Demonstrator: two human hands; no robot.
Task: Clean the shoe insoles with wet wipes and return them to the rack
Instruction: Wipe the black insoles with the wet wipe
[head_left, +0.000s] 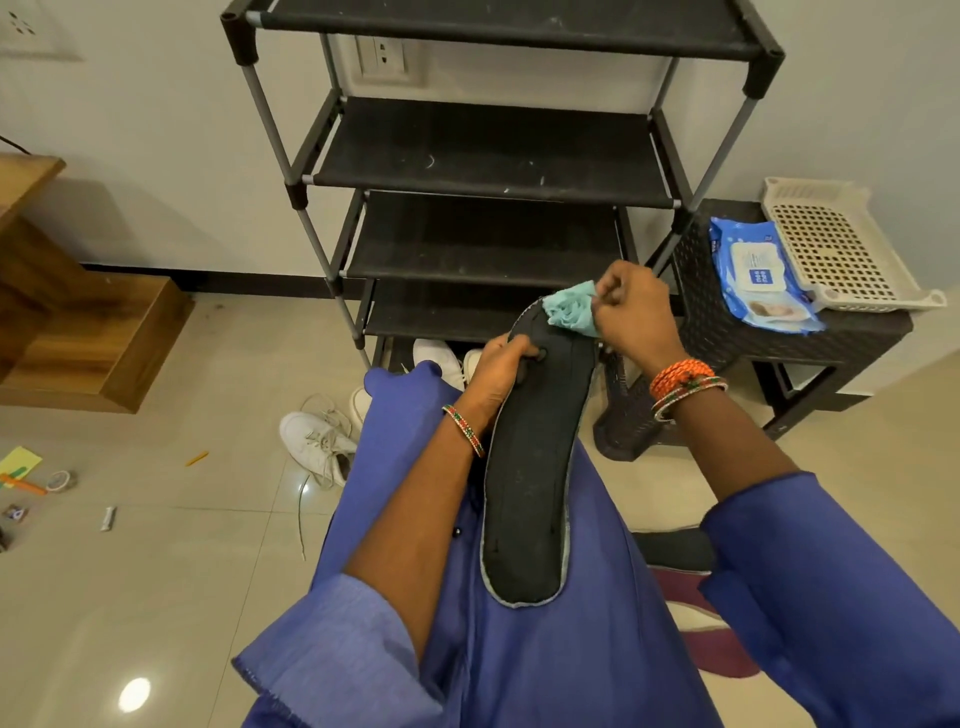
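Evidently mid-wipe, the left hand grips the black insole in front of the rack while the right hand pinches a wet wipe against its toe end, so the next stroke probably runs heelward.

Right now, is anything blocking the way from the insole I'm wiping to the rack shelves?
Nothing visible does. The insole, held in the left hand and wiped by the right hand, sits just before the rack, whose visible shelves lie bare. White shoes sit lower left on the floor.

Rack shelves seemingly unobstructed
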